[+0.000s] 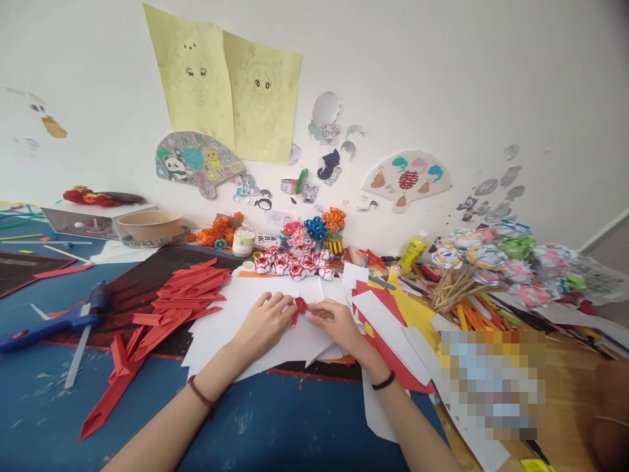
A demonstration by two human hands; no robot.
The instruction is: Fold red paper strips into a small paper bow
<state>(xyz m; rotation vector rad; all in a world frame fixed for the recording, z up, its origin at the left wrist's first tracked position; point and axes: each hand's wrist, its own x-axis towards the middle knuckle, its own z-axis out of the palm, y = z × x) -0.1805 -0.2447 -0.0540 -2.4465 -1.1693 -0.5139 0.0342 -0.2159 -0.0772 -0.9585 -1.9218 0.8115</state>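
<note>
Over a stack of white paper [221, 328], my left hand [265, 321] and my right hand [339, 322] meet at a small red rolled paper flower piece [300, 305]. The fingers of both are closed on it, one hand at each side. A short red strip end hangs below the left fingertips. Just beyond my hands stands a cluster of red-and-white paper flowers [295, 264]. To the left lies a pile of folded red paper strips [177, 295].
A blue glue gun [73, 321] rests at the left. Beside the white box [73, 216] sits a beige bowl [150, 225]. On the right are paper flowers on sticks [484, 255], a yellow bottle [413, 252] and red paper sheets [393, 341]. Someone's arm [612, 406] shows at the right edge.
</note>
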